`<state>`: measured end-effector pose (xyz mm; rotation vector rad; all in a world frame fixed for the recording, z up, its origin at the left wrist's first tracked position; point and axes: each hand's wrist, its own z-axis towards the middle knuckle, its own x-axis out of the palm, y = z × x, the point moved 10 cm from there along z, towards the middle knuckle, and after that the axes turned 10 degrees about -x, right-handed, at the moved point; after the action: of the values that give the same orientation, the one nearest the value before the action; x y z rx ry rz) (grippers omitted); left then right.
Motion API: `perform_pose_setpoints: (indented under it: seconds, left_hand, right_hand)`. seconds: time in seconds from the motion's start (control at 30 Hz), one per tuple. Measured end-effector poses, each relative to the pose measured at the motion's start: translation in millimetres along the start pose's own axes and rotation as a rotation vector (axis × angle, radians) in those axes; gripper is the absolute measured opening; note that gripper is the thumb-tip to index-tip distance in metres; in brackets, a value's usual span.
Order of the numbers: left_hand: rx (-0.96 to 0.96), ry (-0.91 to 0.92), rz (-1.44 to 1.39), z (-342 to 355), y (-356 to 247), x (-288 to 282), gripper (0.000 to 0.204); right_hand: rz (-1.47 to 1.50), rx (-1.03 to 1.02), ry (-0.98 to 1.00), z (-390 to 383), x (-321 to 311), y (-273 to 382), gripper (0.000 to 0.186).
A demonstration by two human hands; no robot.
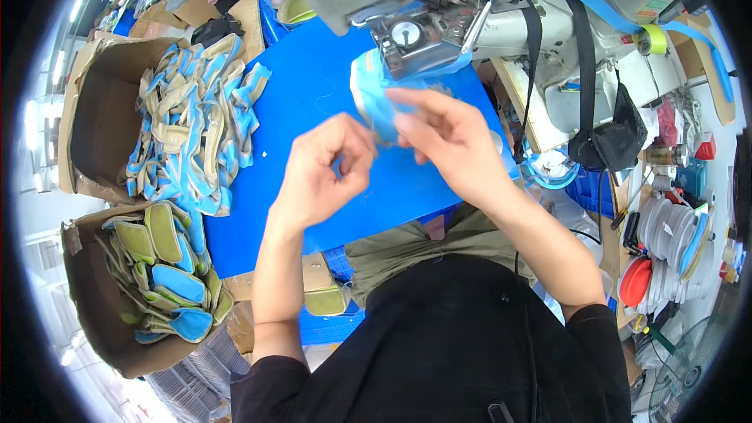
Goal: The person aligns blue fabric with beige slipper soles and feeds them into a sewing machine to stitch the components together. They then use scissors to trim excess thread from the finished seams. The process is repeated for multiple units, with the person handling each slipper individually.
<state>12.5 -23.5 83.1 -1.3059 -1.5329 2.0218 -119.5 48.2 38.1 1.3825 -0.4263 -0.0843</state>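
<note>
One blue-and-white fabric piece [374, 100], blurred: just beyond and between your hands. Your right hand [446, 129] pinches it, thumb to fingers. Your left hand [333, 160] curls nearby, hold unclear.

Cloth piece [376, 103]: light blue with a whitish border; curved, partly blurred; held over the bench [262, 188], toward its far edge.

Bright light, glare at left, bent edges, blur near centre
</note>
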Motion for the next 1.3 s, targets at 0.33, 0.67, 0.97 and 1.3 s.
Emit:
perform_pose_setpoints:
  seconds: [0.33, 0.67, 0.97, 1.3]
  left_hand:
    - [-0.096, -0.415, -0.167, 29.4, 11.1, -45.1, 0.015]
    - [0.116, -0.182, -0.877, 51.0, 29.3, -23.6, 0.012]
    - [0.025, -0.04, -1.392, 85.4, 78.3, -28.4, 0.021]
    - [0.273, -0.857, -0.081, 19.9, 21.4, -56.3, 0.022]
  right_hand:
    - [-0.421, -0.256, -0.06, 12.1, 21.4, 5.5, 0.012]
    - [-0.847, -0.351, -0.011, 15.5, -4.2, 55.8, 0.065]
    - [-1.02, -0.219, 0.042, 24.7, -6.9, 46.5, 0.075]
    - [-0.422, -0.337, -0.309, -12.4, -84.0, 78.3, 0.027]
